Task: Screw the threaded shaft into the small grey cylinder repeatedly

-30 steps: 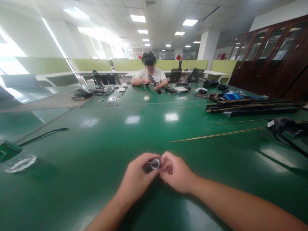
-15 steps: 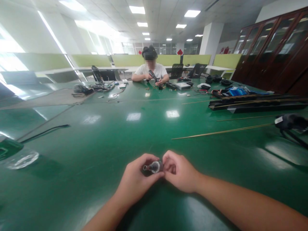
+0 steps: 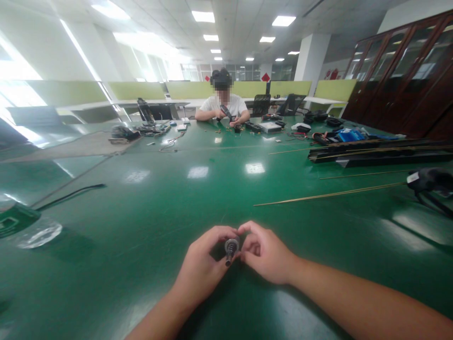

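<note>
Between my hands, over the near part of the green table, is a small metal part (image 3: 231, 247) with a round collar and a narrow ribbed end that points down toward me. My left hand (image 3: 207, 257) curls round its left side, thumb below and fingers above. From the right, my right hand (image 3: 264, 255) meets it with bent fingers, index fingertip and thumb at its edge. The far side of the part is hidden by my fingers.
Thin brass rods (image 3: 329, 194) and a black device (image 3: 430, 182) lie on the green table (image 3: 159, 208) at right. A clear bottle (image 3: 38, 231) lies at left, near a black cable (image 3: 71, 196). Across the table sits a person (image 3: 222, 106) holding a power tool.
The metal part has turned: its narrow end pointed left before and now points down toward me. My hands have stayed in nearly the same place, and the view has shifted slightly.
</note>
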Demonstrator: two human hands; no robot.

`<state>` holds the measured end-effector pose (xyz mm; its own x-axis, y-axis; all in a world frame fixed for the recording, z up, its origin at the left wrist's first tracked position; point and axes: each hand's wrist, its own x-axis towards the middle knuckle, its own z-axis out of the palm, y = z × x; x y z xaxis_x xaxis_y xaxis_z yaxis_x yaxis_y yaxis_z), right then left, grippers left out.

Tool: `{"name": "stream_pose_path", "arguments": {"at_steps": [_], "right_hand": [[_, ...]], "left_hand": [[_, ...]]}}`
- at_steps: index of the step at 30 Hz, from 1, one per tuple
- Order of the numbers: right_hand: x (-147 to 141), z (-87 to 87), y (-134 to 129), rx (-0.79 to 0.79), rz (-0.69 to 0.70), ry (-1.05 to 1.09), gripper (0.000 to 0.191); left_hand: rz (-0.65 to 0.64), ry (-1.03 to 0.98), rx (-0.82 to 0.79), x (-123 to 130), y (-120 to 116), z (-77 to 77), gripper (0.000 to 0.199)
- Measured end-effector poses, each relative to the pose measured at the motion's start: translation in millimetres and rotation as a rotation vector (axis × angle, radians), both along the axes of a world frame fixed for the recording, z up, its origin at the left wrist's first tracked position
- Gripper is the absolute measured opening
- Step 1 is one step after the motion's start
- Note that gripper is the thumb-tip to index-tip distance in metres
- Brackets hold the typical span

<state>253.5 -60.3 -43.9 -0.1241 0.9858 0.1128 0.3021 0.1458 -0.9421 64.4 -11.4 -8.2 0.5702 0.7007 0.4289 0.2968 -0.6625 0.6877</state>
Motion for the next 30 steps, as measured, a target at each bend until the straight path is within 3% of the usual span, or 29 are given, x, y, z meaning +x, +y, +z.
{"name": "stream_pose_path", "arguments": {"at_steps": [12,21,30], "right_hand": [[0.8,3.6,0.1,0.016,0.001,-0.055,0.034],[0.9,6.3,-1.3,0.028,0.009,-0.068,0.026],[0.8,5.1,-2.1,0.016,-0.001,-0.057,0.032]], "left_hand": [[0.051,0.069,0.029,-3.7,0.2,-1.7,0.031],[0.089,0.062,-0.024,-2.8,1.5,-1.2,0.030],[0.161,0.028,-0.006,-2.0,-0.2,3.7,0.024]]}}
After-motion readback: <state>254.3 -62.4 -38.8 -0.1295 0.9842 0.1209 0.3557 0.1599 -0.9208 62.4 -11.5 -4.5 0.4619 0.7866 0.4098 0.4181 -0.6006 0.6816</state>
